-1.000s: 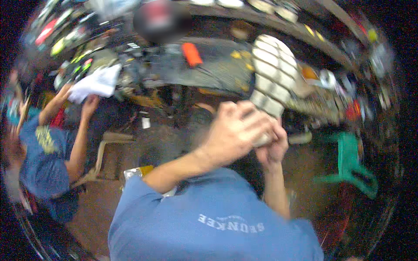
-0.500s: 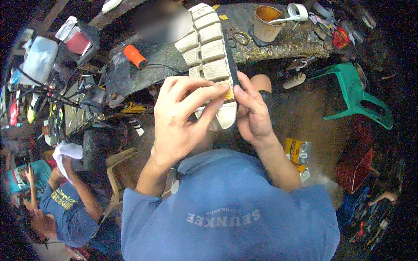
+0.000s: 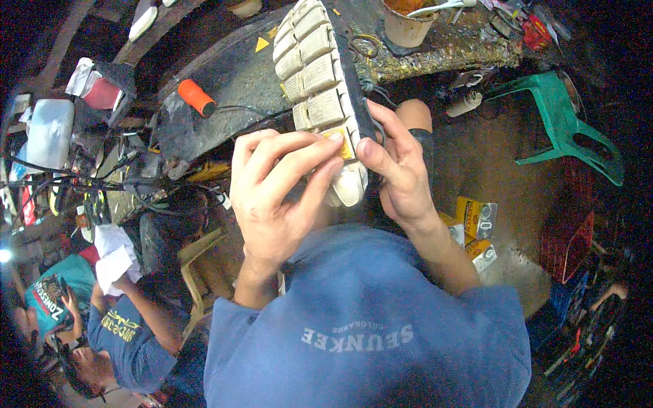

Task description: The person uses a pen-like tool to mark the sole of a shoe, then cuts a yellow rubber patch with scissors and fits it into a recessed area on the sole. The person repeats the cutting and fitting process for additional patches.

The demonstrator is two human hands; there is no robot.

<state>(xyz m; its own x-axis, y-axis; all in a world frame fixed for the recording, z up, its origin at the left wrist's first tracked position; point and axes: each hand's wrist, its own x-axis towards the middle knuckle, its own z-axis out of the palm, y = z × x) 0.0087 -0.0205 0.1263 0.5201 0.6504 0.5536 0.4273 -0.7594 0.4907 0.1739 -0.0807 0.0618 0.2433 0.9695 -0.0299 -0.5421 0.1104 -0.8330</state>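
A shoe (image 3: 318,73) is held up before me, its off-white sole of ribbed blocks facing me and its dark upper along the right side. My right hand (image 3: 403,173) grips its right edge near the lower end, thumb on the side of the sole and fingers behind. On one block lies a small yellow patch (image 3: 345,147). My left hand (image 3: 272,194) pinches at this patch, the index fingertip on it and the thumb just below. Part of the patch is covered by the fingers.
Beyond the shoe runs a dark, stained workbench (image 3: 231,85) with an orange cylinder (image 3: 196,98) and a glue-stained pot (image 3: 406,28). A green plastic chair (image 3: 561,126) stands at the right, near yellow boxes (image 3: 476,217). At lower left, another person holds a white cloth (image 3: 115,257).
The view has shifted a little, and the shoe sits slightly further left and tilts more. My left fingers stay on the yellow patch, and my right hand keeps its grip.
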